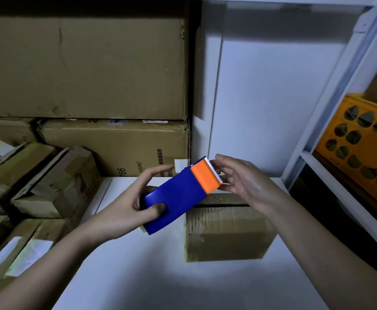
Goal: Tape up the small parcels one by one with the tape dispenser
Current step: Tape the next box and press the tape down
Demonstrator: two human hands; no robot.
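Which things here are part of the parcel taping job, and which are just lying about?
In use:
tape dispenser, gripped by the left hand
right hand, fingers at its serrated blade
small parcel on the white shelf

Lying about:
large cartons stacked behind
yellow crate on the right rack

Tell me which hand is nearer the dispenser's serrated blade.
Right. The right hand has its fingertips at the serrated blade on the orange end of the tape dispenser. The left hand grips the blue body at the opposite end.
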